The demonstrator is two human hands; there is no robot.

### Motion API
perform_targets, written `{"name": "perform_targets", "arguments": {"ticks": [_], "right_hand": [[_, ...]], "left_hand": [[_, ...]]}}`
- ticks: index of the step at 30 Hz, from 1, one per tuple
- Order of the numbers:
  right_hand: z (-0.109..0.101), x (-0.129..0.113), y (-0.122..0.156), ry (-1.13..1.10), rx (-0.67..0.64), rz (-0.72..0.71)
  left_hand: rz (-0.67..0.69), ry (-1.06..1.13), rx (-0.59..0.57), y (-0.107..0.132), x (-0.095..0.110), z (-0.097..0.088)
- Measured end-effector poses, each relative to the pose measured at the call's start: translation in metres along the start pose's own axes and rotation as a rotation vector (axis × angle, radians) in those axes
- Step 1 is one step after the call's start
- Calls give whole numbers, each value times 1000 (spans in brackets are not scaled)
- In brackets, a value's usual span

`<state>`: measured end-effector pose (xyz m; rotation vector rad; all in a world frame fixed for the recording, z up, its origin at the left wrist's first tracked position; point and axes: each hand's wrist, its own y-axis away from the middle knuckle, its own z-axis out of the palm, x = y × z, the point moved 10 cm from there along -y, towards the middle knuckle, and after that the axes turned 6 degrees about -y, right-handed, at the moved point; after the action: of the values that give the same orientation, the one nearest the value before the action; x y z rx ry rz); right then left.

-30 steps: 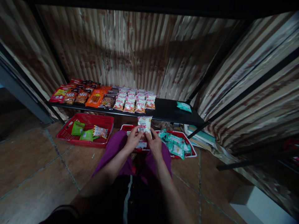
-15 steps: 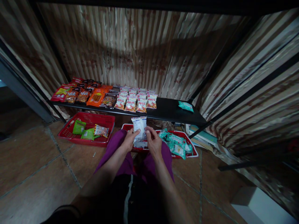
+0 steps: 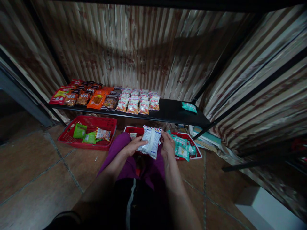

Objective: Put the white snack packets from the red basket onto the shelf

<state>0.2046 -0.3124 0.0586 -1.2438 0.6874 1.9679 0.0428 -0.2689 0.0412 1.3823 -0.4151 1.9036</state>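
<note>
Centrally, head view, packet [image 3: 151,142]: up between both hands before the knees, tilted, pale printed side toward the camera, striped end away from the person.
Left hand [image 3: 134,146]: closed on the packet's left side, thumb lying across the printed face.
Right hand [image 3: 168,145]: bent fingers at the packet's upper right edge; cannot tell whether they pinch it.
Shelf [image 3: 172,111]: black, just beyond the hands; it bears red, brown, orange and dark packs at left, then white packs [image 3: 139,103] in close rows.
Teal pack [image 3: 189,107]: near the shelf's right end, well apart from the white packs.
Left basket [image 3: 105,120]: red, on the floor [image 3: 48,179], holding green packs [image 3: 79,131] and a pinkish pack [image 3: 103,134].
Right basket [image 3: 198,153]: red, white-rimmed, heaped with teal packs [image 3: 182,145], partly hidden by the right hand.
Trousers [image 3: 117,151]: purple.
</note>
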Motion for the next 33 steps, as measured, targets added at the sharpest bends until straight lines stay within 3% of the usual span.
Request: {"name": "perform_targets", "arguments": {"ticks": [5, 11, 18, 23, 29, 33], "right_hand": [[2, 0, 2, -59, 0, 40], [4, 11, 4, 7, -73, 49], [21, 16, 11, 92, -194, 40], [27, 31, 23, 114, -257, 246], [41, 48, 40, 110, -422, 341], [42, 50, 38, 79, -361, 289]], "left_hand": [[20, -32, -72, 2, 3, 8], [154, 33, 273, -5, 19, -26], [127, 118, 504, -2, 14, -47], [119, 331, 730, 10, 17, -73], [177, 486, 884, 18, 22, -103], [186, 507, 933, 19, 14, -115]]}}
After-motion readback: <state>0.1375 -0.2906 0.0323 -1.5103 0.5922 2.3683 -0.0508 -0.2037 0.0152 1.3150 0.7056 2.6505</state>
